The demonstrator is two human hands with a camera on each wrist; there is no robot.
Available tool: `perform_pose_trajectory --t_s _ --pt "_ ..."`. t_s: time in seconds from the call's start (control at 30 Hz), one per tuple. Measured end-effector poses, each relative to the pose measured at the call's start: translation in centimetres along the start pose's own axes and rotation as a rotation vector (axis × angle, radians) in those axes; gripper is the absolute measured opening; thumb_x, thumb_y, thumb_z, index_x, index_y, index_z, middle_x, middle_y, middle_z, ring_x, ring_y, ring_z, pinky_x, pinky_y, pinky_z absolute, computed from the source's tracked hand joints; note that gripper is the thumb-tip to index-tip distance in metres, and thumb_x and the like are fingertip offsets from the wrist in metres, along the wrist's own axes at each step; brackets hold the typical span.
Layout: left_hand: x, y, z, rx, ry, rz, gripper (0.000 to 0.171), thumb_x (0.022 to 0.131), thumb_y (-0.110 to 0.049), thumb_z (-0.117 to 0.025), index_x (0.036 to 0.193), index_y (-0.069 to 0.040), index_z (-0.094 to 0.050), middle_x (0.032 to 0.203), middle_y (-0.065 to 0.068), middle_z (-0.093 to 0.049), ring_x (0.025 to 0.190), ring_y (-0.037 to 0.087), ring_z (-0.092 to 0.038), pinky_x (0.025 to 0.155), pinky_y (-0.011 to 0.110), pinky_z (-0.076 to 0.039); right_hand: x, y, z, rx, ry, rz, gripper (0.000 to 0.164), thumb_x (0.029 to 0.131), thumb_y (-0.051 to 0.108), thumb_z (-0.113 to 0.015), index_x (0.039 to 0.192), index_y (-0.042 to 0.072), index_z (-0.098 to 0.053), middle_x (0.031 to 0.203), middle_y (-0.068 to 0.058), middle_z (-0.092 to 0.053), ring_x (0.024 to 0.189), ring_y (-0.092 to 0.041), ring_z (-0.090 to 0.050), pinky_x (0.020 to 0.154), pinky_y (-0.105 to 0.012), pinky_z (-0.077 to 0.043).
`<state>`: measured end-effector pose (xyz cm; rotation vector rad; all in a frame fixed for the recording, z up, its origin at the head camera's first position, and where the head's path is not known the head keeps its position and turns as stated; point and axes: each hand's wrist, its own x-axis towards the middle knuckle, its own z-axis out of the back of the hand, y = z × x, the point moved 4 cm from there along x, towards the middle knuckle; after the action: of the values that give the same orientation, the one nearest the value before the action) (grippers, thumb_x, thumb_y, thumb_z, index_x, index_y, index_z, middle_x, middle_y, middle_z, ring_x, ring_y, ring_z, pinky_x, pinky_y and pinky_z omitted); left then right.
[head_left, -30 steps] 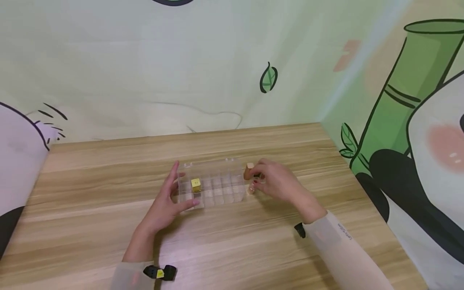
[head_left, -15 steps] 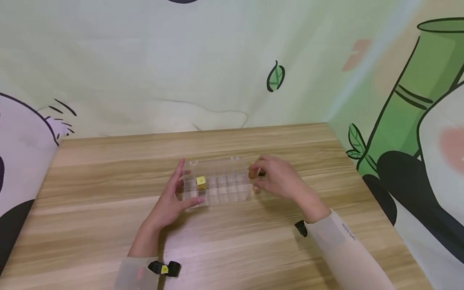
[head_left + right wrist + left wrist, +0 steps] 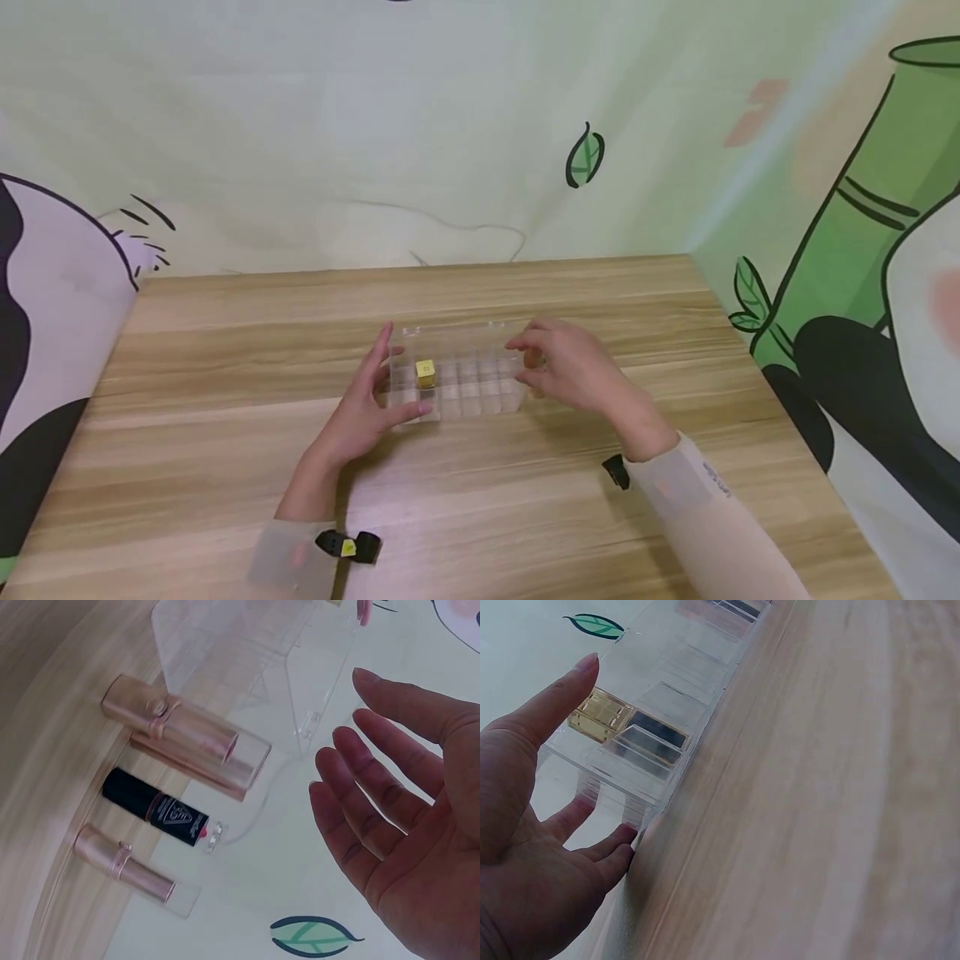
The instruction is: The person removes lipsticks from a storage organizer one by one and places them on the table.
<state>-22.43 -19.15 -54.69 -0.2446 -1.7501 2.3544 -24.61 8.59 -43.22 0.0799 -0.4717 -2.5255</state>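
Observation:
A clear divided organizer (image 3: 468, 375) stands on the table. One lipstick with a square gold top (image 3: 425, 372) sits upright in it, its black lower part (image 3: 658, 735) showing through the plastic. My left hand (image 3: 370, 408) holds the organizer's left end, thumb along the front and fingers behind and low at the side. By the right end is my right hand (image 3: 573, 367), fingers parted with nothing between them. Several lipsticks stand close beside that end: a large rose-gold one (image 3: 169, 720), a black one (image 3: 157, 808) and a smaller rose-gold one (image 3: 124, 862). In the head view my hand mostly hides them.
The wood-grain table (image 3: 480, 517) ends at a pale printed backdrop (image 3: 375, 150), which turns a corner at the right. Black straps (image 3: 348, 546) are on both sleeved wrists.
My right hand has moved left relative to the organizer, from beside the lipsticks to its right end, and its fingertips have parted. The left hand keeps its hold. The head view has shifted slightly.

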Motion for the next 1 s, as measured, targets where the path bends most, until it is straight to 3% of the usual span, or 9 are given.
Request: perform_pose_trajectory --t_s 0.13,0.4,1.0 --pt "0.1 -0.1 0.0 -0.011 0.001 -0.008 0.122 0.082 -0.026 -0.09 0.159 -0.061 -0.003 0.167 0.012 -0.03 0.153 0.048 -0.03 0.125 0.065 -0.022 0.4 0.5 -0.2 0.011 0.004 0.004 0.035 0.089 0.021 -0.082 0.123 0.011 -0.076 0.108 -0.002 -0.07 0.091 -0.022 -0.068 0.078 -0.037 -0.057" --pt "0.1 -0.2 0.0 -0.024 -0.001 0.005 0.121 0.082 -0.025 -0.09 0.159 -0.061 -0.004 0.166 0.011 -0.03 0.152 0.047 -0.032 0.126 0.063 -0.023 1.6 2.0 -1.3 -0.001 0.018 0.048 0.037 0.09 0.024 -0.081 0.124 0.012 -0.075 0.117 -0.004 -0.073 0.104 -0.02 -0.07 0.089 -0.04 -0.059" --pt "0.0 -0.2 0.1 -0.023 0.001 0.013 0.122 0.082 -0.024 -0.09 0.158 -0.062 -0.003 0.167 0.009 -0.03 0.153 0.045 -0.031 0.125 0.067 -0.021 4.5 4.5 -4.4 0.07 0.1 0.049 0.045 0.095 0.029 -0.077 0.135 0.012 -0.069 0.128 -0.005 -0.071 0.108 -0.022 -0.07 0.093 -0.037 -0.058"
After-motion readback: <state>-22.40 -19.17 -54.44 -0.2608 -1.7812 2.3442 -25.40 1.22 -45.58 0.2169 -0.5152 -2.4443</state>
